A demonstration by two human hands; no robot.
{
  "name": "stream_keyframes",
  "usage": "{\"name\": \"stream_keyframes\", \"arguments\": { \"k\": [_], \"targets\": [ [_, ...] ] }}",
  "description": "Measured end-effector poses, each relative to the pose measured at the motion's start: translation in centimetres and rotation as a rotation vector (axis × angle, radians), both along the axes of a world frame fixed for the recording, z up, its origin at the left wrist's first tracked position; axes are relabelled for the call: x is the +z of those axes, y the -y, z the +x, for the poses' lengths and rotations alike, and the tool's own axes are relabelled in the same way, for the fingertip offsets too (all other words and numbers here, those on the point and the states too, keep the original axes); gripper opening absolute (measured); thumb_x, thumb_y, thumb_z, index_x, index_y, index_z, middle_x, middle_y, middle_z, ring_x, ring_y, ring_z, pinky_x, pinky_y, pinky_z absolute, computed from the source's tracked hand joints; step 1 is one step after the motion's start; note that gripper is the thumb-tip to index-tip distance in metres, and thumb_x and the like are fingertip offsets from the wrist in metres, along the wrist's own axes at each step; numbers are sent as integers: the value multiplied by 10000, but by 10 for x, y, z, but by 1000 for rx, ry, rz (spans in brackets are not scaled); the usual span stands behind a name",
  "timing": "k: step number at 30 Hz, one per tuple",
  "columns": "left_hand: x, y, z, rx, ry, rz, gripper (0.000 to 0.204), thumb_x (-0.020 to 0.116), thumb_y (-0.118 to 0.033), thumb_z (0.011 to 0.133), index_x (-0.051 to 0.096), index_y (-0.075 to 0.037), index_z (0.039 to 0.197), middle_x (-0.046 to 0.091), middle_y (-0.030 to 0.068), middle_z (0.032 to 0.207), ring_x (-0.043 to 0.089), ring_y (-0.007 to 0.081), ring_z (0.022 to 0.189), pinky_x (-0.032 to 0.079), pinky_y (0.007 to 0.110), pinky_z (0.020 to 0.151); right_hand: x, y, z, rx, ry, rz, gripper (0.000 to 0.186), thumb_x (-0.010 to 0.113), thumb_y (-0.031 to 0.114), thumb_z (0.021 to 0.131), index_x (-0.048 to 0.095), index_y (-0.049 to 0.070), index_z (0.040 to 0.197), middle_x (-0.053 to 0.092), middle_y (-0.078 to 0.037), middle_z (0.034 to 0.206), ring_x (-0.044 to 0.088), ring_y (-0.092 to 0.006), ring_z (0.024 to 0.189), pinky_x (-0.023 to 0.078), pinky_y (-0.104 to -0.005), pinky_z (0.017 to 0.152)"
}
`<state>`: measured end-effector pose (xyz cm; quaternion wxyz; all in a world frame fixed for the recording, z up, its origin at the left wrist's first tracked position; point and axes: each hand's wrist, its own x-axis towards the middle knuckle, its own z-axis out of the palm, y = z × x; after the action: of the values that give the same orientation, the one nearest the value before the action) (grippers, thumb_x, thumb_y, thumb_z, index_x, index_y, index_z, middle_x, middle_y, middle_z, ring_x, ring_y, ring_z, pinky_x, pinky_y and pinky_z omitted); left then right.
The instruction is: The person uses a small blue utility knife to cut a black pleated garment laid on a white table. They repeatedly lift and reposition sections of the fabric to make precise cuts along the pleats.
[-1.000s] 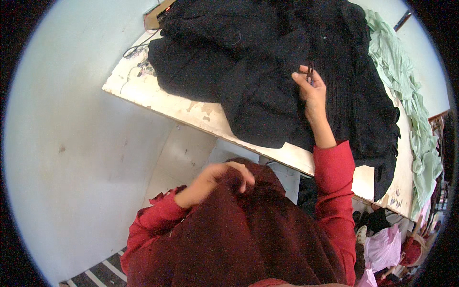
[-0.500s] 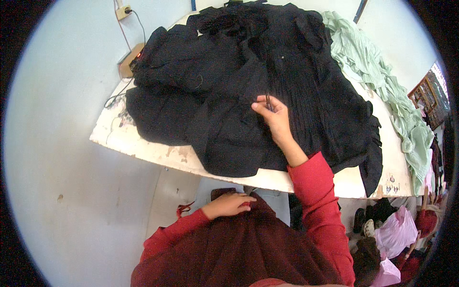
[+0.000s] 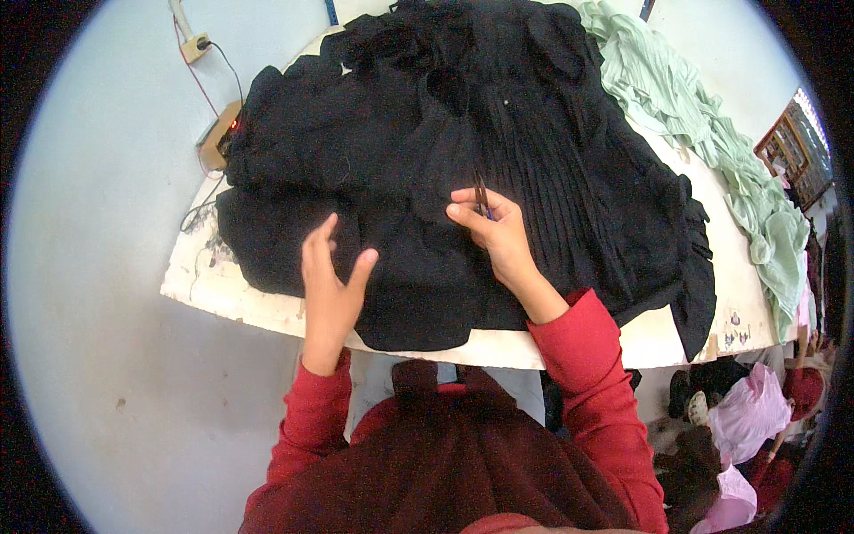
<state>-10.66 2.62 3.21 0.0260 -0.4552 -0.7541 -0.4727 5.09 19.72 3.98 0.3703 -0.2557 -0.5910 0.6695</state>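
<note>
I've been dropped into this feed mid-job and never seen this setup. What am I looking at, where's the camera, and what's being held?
There is no machine here: these are a person's two bare hands, in red sleeves. The view comes from a wide fisheye camera on that person's head, looking down, so straight edges bend and picture left is their left. On the worn, pale table lies black fabric, pleated in part; light green cloth runs along the right side. The right hand holds a small dark two-pronged tool, perhaps thread snips. The left hand is open and holds nothing.
</note>
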Motion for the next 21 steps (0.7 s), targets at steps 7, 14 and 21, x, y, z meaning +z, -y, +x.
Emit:
{"name": "stream_keyframes", "arguments": {
  "k": [7, 14, 21],
  "targets": [
    [-42, 40, 54, -48, 906, 336, 610, 624, -148, 900, 320, -27, 1414, 304, 144, 1461, 315, 304, 1349, 295, 393, 1087, -5, 14, 15, -147, 23, 251, 353, 754, 124, 786, 634, 45, 1108, 642, -10, 936, 565, -78, 785, 438, -231, 661],
    [-12, 48, 58, -525, 1883, 269, 402, 490, -146, 957, 446, -8, 1331, 541, 138, 1295, 546, 272, 1168, 429, 406, 1009, -9, 92, 47, 143, 205, 725, 549, 829, 140, 641, 616, 96, 1145, 568, -112, 1162, 609, -217, 940, 495, -298, 708],
    [-21, -15, 32, -713, 1763, 383, 418, 609, -173, 910, 507, 21, 1267, 588, 120, 1214, 594, 237, 1078, 474, 348, 929, -35, 96, 37, 48, -27, 655, 232, 716, -87, 679, 709, 15, 887, 656, -104, 840, 640, -199, 756, 496, -285, 651]
  ]
}}
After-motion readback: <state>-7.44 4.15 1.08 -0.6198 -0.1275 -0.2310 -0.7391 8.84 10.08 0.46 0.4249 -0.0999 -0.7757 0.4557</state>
